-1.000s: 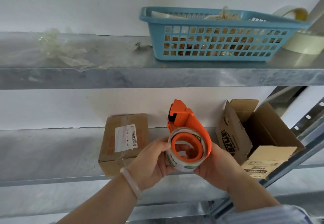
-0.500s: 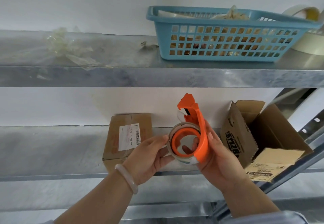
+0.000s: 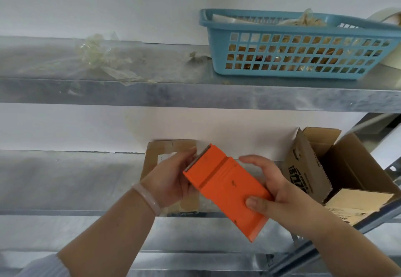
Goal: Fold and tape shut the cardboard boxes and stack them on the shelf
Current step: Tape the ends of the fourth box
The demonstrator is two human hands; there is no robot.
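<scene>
The left hand [image 3: 171,179] and the right hand [image 3: 280,192] both gripped the orange tape holder [image 3: 225,190] in front of the shelf [image 3: 65,179] where the open box [image 3: 347,174] sat, and its sharp edge, right by the left hand, could have cut it.

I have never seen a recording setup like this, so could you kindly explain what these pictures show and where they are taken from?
There is no machine here: a person works with two bare hands, and every picture comes from one wide-angle camera worn on the head, looking forward and down. The left hand and right hand together hold an orange plastic tape dispenser. On the lower metal shelf, a closed brown cardboard box sits behind the left hand, and an open brown cardboard box stands to the right with its flaps open. The upper metal shelf carries a blue plastic lattice basket and some crumpled clear plastic film.
</scene>
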